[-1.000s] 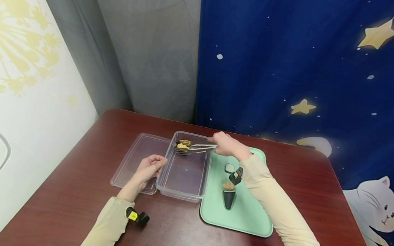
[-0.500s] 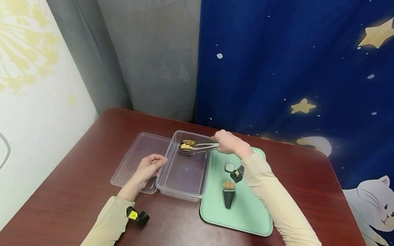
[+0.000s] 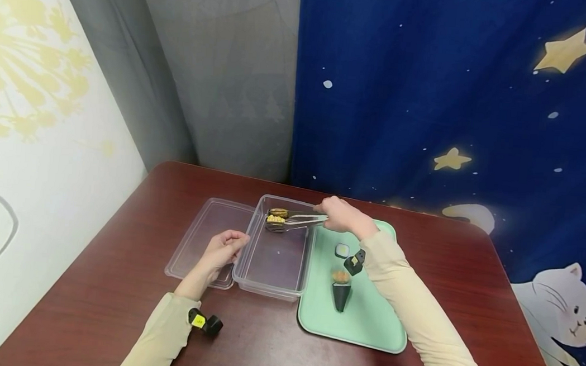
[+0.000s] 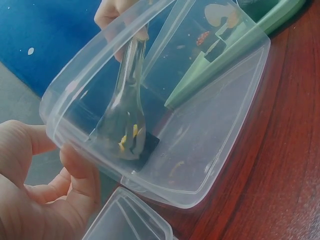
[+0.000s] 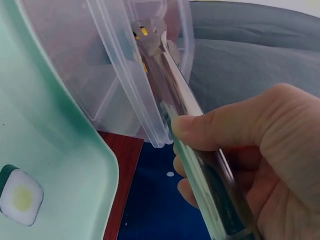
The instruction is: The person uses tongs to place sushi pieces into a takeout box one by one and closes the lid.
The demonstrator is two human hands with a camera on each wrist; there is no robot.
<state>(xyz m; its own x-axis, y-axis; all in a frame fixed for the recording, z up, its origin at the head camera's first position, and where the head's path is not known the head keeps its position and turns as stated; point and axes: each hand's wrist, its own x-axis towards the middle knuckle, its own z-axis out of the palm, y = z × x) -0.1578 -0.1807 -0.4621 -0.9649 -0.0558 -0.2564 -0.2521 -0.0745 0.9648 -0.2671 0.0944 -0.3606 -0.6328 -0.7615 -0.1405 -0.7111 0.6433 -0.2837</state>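
Observation:
My right hand grips metal tongs, with the thumb along one arm in the right wrist view. The slotted tong heads reach into the far end of a clear plastic container. Between them sits a yellow-topped sushi piece; its dark side shows low in the container in the left wrist view. Whether the tongs squeeze it, I cannot tell. My left hand pinches the container's left rim between thumb and finger.
Right of the container lies a green tray, bearing a black cone-shaped hand roll and a small sushi roll. A clear lid lies flat at the left, partly under my left hand. The table is dark red.
The tongs and the yellow-topped piece have shifted slightly to the right inside the container, together with my right hand. My left hand and the container stay in place.

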